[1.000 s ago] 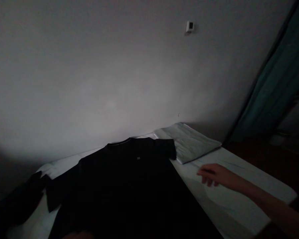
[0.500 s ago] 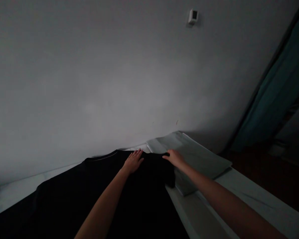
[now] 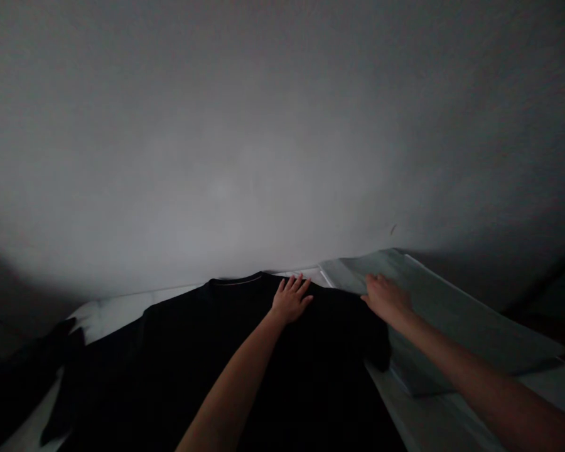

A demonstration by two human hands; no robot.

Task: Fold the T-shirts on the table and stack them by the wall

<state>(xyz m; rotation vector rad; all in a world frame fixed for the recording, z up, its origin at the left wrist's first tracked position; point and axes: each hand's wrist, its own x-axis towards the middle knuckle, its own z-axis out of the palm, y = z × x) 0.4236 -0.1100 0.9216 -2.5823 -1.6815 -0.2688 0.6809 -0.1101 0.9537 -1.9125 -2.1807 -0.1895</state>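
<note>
A black T-shirt lies spread flat on a white surface, collar toward the wall. My left hand rests flat on the shirt's shoulder just right of the collar, fingers apart. My right hand lies at the outer end of the right sleeve, where the sleeve meets a folded pale grey-green cloth. Whether its fingers pinch the sleeve edge I cannot tell in the dim light.
A plain white wall rises directly behind the surface. Another dark garment lies at the left edge. The room is dim.
The view has swung right and down; the wall device and teal curtain have left the frame. Both hands stay on the shirt's right shoulder and sleeve, a little farther apart.
</note>
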